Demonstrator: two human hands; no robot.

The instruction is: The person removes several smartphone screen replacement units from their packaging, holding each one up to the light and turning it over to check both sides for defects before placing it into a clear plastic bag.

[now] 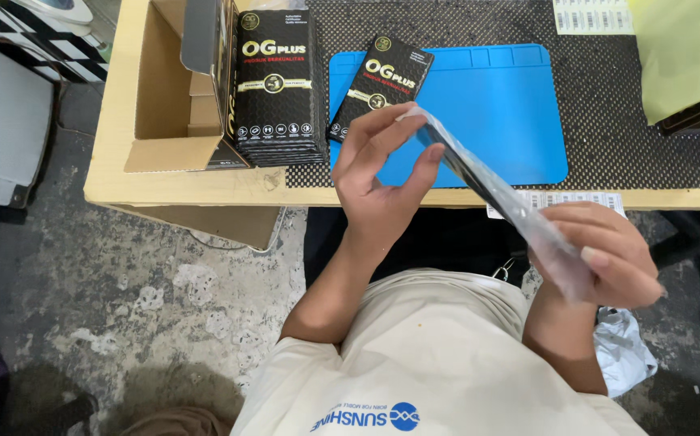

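Note:
A flat dark item in a clear plastic sleeve (491,190) is held edge-on between both hands, in front of the table edge. My left hand (382,173) pinches its upper end with thumb and fingers. My right hand (600,254) grips its lower end. Just beyond my left hand, a single flat black package with gold print (382,85) lies on a blue mat (511,113). A stack of the same black packages (277,89) stands to the left of the mat.
An open cardboard box (168,89) sits at the left of the wooden table (205,190). A black mesh sheet (608,121) covers the table top. White label strips (592,16) lie far right, a yellow-green bag (685,56) beside them. Concrete floor (124,307) lies below.

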